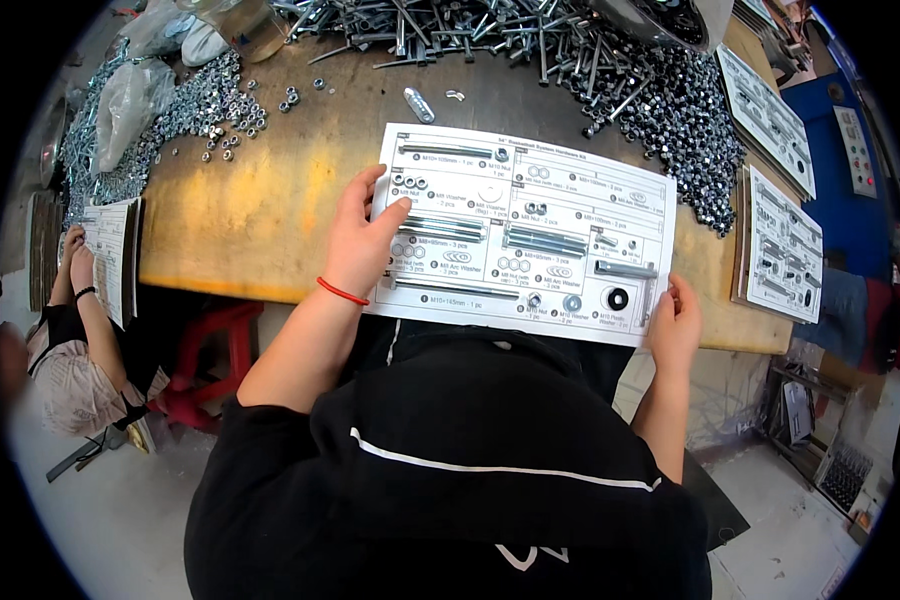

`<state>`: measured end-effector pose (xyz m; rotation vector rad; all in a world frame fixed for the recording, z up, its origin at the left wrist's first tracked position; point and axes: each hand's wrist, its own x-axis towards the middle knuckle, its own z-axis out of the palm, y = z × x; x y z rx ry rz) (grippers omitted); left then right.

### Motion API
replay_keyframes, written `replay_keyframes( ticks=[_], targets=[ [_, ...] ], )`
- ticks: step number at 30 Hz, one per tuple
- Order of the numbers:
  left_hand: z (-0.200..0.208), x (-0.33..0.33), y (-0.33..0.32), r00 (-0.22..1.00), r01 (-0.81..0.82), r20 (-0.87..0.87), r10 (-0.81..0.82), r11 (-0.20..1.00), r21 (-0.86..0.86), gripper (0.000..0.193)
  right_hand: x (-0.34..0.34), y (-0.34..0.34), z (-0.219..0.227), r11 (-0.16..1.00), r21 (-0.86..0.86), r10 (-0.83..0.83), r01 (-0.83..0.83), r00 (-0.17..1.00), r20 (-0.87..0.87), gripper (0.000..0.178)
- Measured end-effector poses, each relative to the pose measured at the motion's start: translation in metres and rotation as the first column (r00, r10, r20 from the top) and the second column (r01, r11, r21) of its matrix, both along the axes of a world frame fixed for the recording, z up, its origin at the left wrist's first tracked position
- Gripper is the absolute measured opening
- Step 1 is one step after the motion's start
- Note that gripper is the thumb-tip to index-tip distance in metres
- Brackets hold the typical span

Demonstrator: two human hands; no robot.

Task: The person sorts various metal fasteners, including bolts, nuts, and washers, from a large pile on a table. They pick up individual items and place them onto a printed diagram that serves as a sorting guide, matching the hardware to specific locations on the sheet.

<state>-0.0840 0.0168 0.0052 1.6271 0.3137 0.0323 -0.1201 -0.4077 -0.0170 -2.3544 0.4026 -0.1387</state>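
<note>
A white hardware card is tilted slightly in front of me, near the table's front edge. Boxes on it show bolts, nuts and washers; I cannot tell whether all of them are printed or some are real. My left hand grips the card's left edge, thumb on top and fingers mostly behind. At the lower right corner, my right hand pinches the edge. Just beyond the card lie a short metal cylinder and some small metal bits.
Long bolts heap at the back, dark nuts at right, shiny nuts at left under a plastic bag. Card stacks stand on the right. A co-worker's hands touch cards at left, near a red stool.
</note>
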Motion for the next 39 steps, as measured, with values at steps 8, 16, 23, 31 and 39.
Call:
replay_keyframes(
  ticks=[8, 16, 23, 31, 39],
  targets=[
    [0.002, 0.0, 0.009, 0.996, 0.091, 0.019, -0.091, 0.996, 0.013, 0.055, -0.005, 0.011, 0.029, 0.995, -0.067, -0.079, 0.069, 0.985, -0.152, 0.027],
    [0.037, 0.129, -0.095, 0.778, 0.401, 0.134, -0.613, 0.649, 0.646, 0.035, 0.147, 0.057, 0.063, 0.895, -0.212, 0.416, -0.393, 0.906, 0.078, 0.029],
    [0.006, 0.191, -0.167, 0.832, 0.411, -0.098, -0.545, 0.489, 0.769, 0.027, 0.221, 0.11, 0.031, 0.801, -0.36, 0.497, -0.479, 0.867, -0.047, 0.018],
    [0.011, 0.201, -0.147, 0.809, 0.448, -0.172, -0.562, 0.4, 0.8, 0.018, 0.206, 0.093, 0.03, 0.795, -0.381, 0.487, -0.472, 0.871, -0.063, 0.017],
    [0.028, 0.206, -0.159, 0.808, 0.399, -0.156, -0.568, 0.332, 0.855, 0.03, 0.227, 0.094, 0.037, 0.79, -0.39, 0.523, -0.474, 0.852, 0.025, 0.021]
  ],
)
